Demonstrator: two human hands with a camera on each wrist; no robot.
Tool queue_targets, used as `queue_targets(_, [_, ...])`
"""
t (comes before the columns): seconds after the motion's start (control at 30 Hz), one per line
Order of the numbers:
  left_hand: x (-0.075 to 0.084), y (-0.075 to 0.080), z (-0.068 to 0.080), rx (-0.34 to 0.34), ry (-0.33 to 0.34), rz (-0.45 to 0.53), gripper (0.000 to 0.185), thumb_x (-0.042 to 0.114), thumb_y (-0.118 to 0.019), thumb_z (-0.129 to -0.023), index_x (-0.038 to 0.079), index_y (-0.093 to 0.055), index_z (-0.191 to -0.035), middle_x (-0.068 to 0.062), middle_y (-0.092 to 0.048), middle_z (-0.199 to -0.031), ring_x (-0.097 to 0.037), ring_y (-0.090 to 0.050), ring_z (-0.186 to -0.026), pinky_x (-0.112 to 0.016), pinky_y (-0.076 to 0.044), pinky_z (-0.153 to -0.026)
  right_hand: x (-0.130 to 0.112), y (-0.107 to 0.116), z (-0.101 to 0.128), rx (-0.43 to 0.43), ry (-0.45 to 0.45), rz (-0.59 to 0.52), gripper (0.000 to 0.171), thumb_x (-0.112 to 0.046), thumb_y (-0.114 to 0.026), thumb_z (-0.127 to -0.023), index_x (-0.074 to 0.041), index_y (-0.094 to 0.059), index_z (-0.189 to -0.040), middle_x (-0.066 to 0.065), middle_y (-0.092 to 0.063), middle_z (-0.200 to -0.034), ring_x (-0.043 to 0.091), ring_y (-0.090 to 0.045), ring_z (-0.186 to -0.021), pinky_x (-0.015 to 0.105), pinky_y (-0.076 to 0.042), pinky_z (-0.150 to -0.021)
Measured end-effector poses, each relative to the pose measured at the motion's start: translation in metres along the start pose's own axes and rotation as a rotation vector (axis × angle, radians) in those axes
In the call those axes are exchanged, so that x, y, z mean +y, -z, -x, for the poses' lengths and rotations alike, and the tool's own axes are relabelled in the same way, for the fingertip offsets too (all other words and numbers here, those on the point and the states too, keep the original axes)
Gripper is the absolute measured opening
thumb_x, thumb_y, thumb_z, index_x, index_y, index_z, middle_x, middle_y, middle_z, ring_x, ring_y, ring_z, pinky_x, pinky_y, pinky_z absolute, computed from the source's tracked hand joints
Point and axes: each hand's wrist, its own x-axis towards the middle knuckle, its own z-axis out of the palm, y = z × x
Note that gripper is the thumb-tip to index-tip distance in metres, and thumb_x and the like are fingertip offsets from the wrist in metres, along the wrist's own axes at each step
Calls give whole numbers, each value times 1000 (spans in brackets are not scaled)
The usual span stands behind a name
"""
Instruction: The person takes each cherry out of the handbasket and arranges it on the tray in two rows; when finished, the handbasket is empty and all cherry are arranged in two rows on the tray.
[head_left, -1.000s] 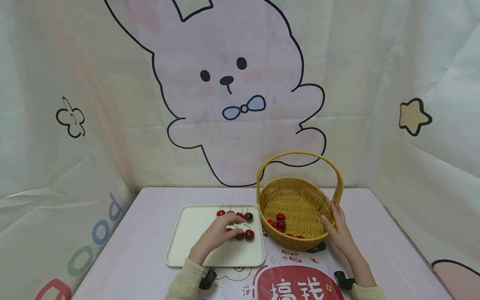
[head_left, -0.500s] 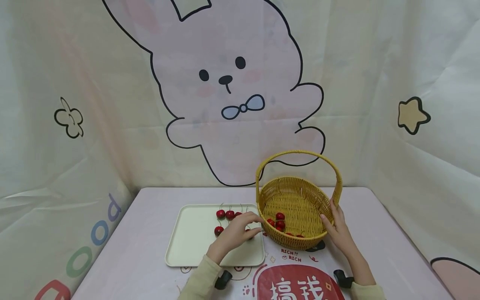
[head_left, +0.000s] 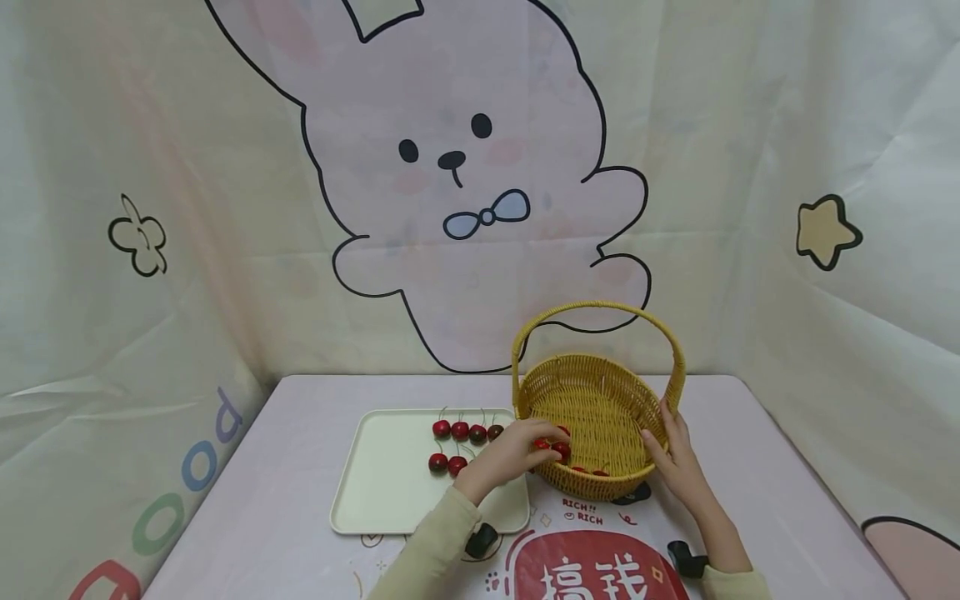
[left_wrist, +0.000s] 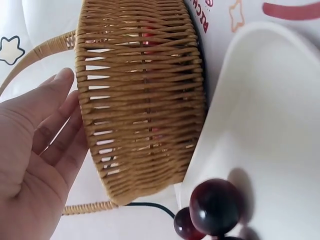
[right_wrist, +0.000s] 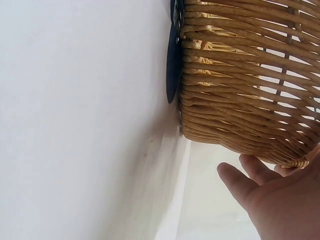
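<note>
A yellow woven basket (head_left: 592, 400) with a tall handle stands tilted toward the front, several red cherries (head_left: 560, 451) near its left side. My left hand (head_left: 506, 457) reaches over its left rim, thumb and fingers apart just beside those cherries. No held cherry shows between them; in the left wrist view the fingertips of this hand (left_wrist: 37, 145) are partly hidden behind the basket wall (left_wrist: 142, 100). At the right side my right hand (head_left: 677, 462) grips the basket, thumb over the rim and fingers outside. The right wrist view shows this hand (right_wrist: 285, 200) against the weave.
Left of the basket lies a cream tray (head_left: 382, 475), close against it. Cherries (head_left: 460, 431) with stems stand in two rows on its right part; my left forearm hides some. A dark flat thing (head_left: 633, 493) shows under the basket. A printed cloth wall rises behind the table.
My left hand has moved right from above the tray's cherries to inside the basket's left rim, uncovering cherries on the tray. The right hand and basket have stayed in place.
</note>
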Motion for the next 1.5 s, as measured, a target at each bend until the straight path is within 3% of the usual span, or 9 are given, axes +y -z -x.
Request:
queue_targets(0.17, [-2,-9,-15,-44,-11,-6,26,19,-63,-88,14,-65,-113,4,-65,-108,-4,-58,-100,-16,-46,-85,-1,-1,0,0,2,-5,69,-24,-46,-97,-5,-3,-149,31,-2,-149,57,-19,-128,72,-23,-94])
queue_targets(0.37, [-1,-22,-34,-160,7,-16,26,15,-66,-85,13,-68,-111,1,-67,-106,-5,-60,-88,-12,-46,-73,0,-1,0,-6,-3,-3,69,-25,-45,-98,-6,-3,-149,30,-1,-149,57,-18,-128,73,-23,-93])
queue_targets(0.63, [3,-32,-54,-316,59,-34,27,18,-70,-82,17,-68,-109,6,-68,-105,0,-60,-93,-8,-44,-78,-2,1,1,-9,-14,0,69,-26,-44,-98,-12,-1,-150,29,0,-150,57,-18,-128,73,-23,-93])
queue_targets(0.87, [-2,-37,-63,-415,31,-18,28,17,-68,-84,17,-68,-112,10,-67,-106,5,-58,-92,-7,-44,-78,-1,1,1,-7,-13,6,68,-25,-44,-98,-10,-2,-150,29,-1,-150,57,-19,-128,73,-23,-93])
queue_targets(1.13, [-6,-44,-70,-484,74,5,25,15,-66,-86,20,-69,-110,15,-66,-103,8,-56,-89,-6,-44,-76,2,0,0,-12,-8,1,69,-26,-43,-98,-14,0,-150,29,0,-150,57,-19,-128,73,-23,-93])
queue_targets(1.5, [-5,-49,-79,-536,40,-83,23,15,-68,-84,19,-71,-106,13,-67,-100,7,-57,-88,-6,-43,-76,4,-1,1,-6,-8,0,68,-27,-43,-98,-18,1,-150,28,-1,-150,55,-20,-128,72,-25,-93])
